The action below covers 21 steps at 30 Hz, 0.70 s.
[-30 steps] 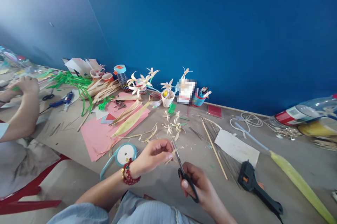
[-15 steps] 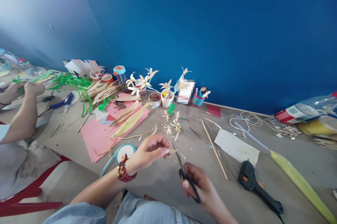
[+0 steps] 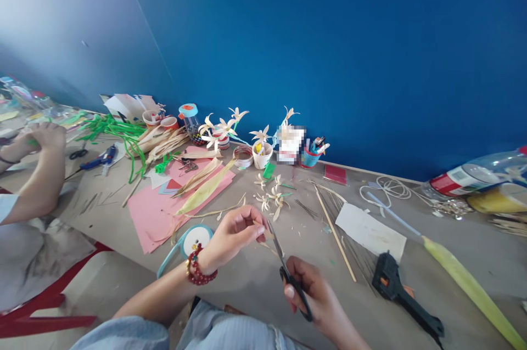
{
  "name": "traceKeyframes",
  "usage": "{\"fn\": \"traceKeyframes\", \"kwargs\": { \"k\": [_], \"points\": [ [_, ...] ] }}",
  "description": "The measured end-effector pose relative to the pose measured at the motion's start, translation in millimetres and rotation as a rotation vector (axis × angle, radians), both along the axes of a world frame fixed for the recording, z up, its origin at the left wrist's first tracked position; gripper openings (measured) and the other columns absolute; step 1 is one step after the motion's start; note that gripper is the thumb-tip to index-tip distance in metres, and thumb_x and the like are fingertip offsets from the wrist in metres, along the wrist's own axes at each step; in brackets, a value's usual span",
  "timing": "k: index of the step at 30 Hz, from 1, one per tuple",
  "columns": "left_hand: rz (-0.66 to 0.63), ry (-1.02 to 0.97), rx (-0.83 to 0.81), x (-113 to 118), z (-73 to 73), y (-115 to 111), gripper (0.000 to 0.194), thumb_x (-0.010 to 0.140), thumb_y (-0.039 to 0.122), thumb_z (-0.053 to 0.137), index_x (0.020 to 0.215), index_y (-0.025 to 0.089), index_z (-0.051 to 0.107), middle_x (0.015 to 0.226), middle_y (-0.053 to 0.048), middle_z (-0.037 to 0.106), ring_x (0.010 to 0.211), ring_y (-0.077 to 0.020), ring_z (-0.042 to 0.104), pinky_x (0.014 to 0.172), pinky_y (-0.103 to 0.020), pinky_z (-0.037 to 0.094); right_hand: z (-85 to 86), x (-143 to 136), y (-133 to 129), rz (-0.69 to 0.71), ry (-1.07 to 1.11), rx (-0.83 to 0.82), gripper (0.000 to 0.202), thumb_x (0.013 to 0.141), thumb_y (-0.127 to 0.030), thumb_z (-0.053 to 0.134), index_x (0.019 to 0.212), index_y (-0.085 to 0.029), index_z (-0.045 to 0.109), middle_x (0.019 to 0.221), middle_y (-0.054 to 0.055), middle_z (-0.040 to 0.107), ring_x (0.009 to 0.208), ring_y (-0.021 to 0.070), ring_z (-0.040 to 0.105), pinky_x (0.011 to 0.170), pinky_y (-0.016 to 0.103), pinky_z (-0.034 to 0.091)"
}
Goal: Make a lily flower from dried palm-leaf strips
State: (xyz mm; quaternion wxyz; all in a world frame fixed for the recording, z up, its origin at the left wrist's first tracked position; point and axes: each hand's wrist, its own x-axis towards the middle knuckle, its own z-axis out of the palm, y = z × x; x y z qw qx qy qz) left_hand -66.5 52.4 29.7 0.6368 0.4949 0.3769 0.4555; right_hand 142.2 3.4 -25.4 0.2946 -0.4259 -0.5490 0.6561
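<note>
My left hand (image 3: 241, 233) pinches a small pale piece of husk (image 3: 267, 233) between thumb and fingers, above the table. My right hand (image 3: 310, 292) is wrapped round the black handles of a pair of scissors (image 3: 283, 262). The scissors' blades point up and away and look nearly closed, close beside the pale piece; whether they touch it I cannot tell. Several small cream flowers (image 3: 272, 196) lie on the table just beyond my hands. A roll of blue ribbon (image 3: 198, 236) lies by my left wrist, partly hidden.
On the right lie a black glue gun (image 3: 405, 295), a white paper (image 3: 370, 229) and a long yellow-green husk bundle (image 3: 465, 284). Pink sheets (image 3: 144, 213) lie left. Flowers stand in a white cup (image 3: 262, 158) against the blue wall. A co-worker's hands (image 3: 47, 136) are at far left.
My left hand has shifted slightly, its fingers turning round the pale piece. The scissors have barely moved. At far left, the co-worker's hands have come up a little and closer together.
</note>
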Motion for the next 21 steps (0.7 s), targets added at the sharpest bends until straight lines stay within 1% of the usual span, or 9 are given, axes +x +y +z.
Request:
{"fn": "traceKeyframes", "kwargs": {
  "k": [5,9,16,21],
  "points": [
    [0.011,-0.019,-0.027,0,0.9,0,0.025,0.082,0.036,0.071,0.078,0.015,0.058,0.078,-0.003,0.061,0.069,-0.0125,0.060,0.069,-0.026,0.052,-2.5,1,-1,0.004,-0.016,-0.021,0.064,0.064,-0.083,0.062,0.066,-0.023,0.040,0.050,-0.007,0.044,0.043,0.0078,0.038,0.044,0.021,0.026],
    [0.004,-0.006,-0.026,-2,2.5,1,0.026,0.081,0.036,0.071,0.077,0.015,0.057,0.079,-0.003,0.062,0.069,-0.0124,0.061,0.069,-0.027,0.052,-2.1,1,0,0.014,-0.031,-0.001,0.061,0.068,-0.079,0.061,0.065,-0.023,0.038,0.050,-0.007,0.044,0.042,0.0072,0.036,0.044,0.021,0.025],
    [-0.022,0.061,-0.017,-11,1.1,4,0.023,0.084,0.035,0.068,0.079,0.015,0.057,0.080,-0.004,0.064,0.070,-0.0137,0.061,0.070,-0.028,0.051,0.4,-1,6,0.051,-0.071,0.034,0.060,0.071,-0.078,0.060,0.065,-0.023,0.037,0.050,-0.007,0.043,0.044,0.0079,0.036,0.044,0.022,0.024],
    [-0.048,0.077,-0.038,-17,5.1,7,0.023,0.083,0.034,0.069,0.079,0.015,0.057,0.081,-0.005,0.065,0.069,-0.0132,0.061,0.070,-0.028,0.051,-2.5,-4,8,0.051,-0.076,0.032,0.060,0.069,-0.078,0.062,0.064,-0.024,0.036,0.051,-0.008,0.041,0.044,0.0077,0.035,0.044,0.021,0.024]
  ]
}}
